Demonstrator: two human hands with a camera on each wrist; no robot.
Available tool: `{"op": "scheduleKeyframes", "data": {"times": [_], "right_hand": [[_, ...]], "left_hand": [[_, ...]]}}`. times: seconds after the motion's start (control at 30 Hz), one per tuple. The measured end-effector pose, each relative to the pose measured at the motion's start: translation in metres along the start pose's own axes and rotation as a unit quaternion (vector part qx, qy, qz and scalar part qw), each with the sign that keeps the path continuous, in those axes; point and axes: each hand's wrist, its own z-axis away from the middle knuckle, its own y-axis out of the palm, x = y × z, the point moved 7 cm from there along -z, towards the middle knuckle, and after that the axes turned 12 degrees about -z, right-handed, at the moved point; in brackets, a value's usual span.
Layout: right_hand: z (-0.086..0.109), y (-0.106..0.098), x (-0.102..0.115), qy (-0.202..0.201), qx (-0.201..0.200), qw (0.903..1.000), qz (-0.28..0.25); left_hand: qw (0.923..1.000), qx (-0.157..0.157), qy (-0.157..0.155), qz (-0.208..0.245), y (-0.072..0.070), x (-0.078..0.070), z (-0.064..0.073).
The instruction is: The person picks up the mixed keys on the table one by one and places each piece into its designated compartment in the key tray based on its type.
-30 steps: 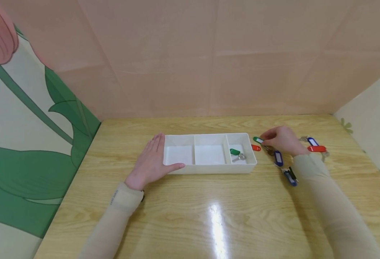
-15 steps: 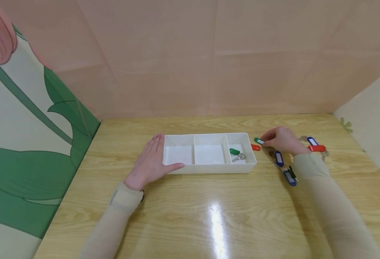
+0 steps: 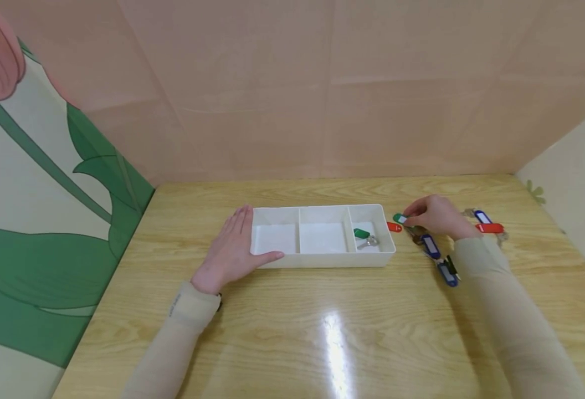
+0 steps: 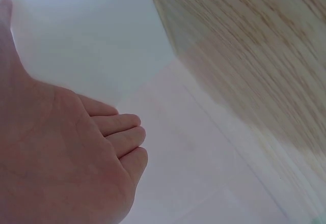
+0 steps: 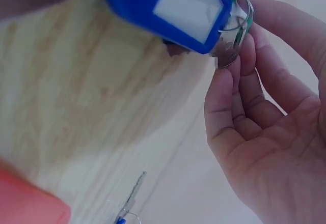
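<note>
My left hand (image 3: 230, 246) lies with straight fingers along the left end of a white three-compartment tray (image 3: 322, 261), thumb over its front wall. Right of the tray, the thumb and fingers of my right hand (image 3: 437, 216) pinch a green key tag (image 3: 399, 218) near its ring. In the right wrist view a metal ring (image 5: 248, 10) shows at the fingertips, with a blue key tag (image 5: 168, 10) close against it. A red key tag (image 3: 394, 226) lies by the tray's right wall. Inside the right compartment are a green key tag (image 3: 361, 233) and a key (image 3: 369, 242).
Blue key tags (image 3: 446, 274) with keys lie below my right hand. Farther right, a red key tag (image 3: 489, 228) and another blue one (image 3: 481, 216) lie with keys on the wooden table (image 3: 272, 332). A pink panel (image 3: 272, 111) stands behind the table.
The green key tag in my right hand has shifted slightly right, and the blue tags beneath have moved a little. The left hand and tray stay in place.
</note>
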Motion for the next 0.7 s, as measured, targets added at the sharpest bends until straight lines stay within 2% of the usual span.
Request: {"op": "scheduleKeyframes", "data": {"times": [0.33, 0.7], "right_hand": [[0.011, -0.012, -0.003, 0.012, -0.018, 0.9998, -0.004], [0.027, -0.025, 0.003, -0.024, -0.081, 0.9956, -0.042]], "left_hand": [[1.0000, -0.007, 0.000, 0.005, -0.002, -0.002, 0.003], [0.9999, -0.006, 0.001, 0.010, -0.001, -0.004, 0.003]]}}
